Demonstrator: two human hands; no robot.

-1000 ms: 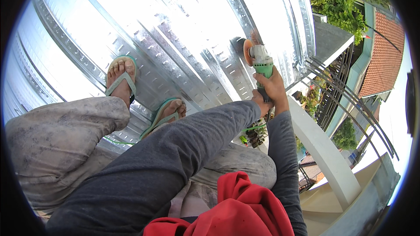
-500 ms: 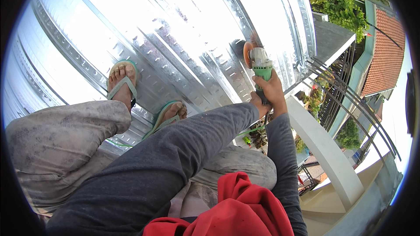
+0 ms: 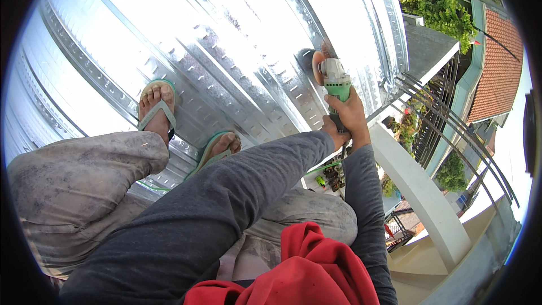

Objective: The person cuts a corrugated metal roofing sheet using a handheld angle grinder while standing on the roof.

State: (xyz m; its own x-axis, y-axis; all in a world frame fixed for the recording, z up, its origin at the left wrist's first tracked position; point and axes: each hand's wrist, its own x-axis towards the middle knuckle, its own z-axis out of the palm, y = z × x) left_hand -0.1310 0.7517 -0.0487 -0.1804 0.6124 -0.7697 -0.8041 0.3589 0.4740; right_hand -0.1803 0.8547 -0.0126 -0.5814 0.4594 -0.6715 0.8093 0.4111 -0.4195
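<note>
Both my hands grip a green and grey angle grinder (image 3: 339, 87) over ribbed, shiny metal decking (image 3: 226, 73). My right hand (image 3: 354, 117) wraps round its green body, the thumb across the top. Just below, my left hand (image 3: 335, 132) is closed round the dark rear end of the grinder. An orange-brown disc (image 3: 318, 68) stands on edge at the tool's left side, blurred as if spinning. Its edge is at the decking beside a dark patch; whether it touches is hard to tell. A green cord (image 3: 323, 168) shows below my left wrist.
My feet in flip-flops (image 3: 157, 104) rest on the decking at left. Past its right edge are a drop, a pale concrete beam (image 3: 420, 192), long bare steel rods (image 3: 451, 127) sticking out, a grey ledge (image 3: 426, 51) and a tiled roof (image 3: 497, 68). Red cloth (image 3: 299, 271) hangs low in front.
The grinder's head and disc have shifted slightly up and to the left. Both hands keep their grip, and my feet stay put.
</note>
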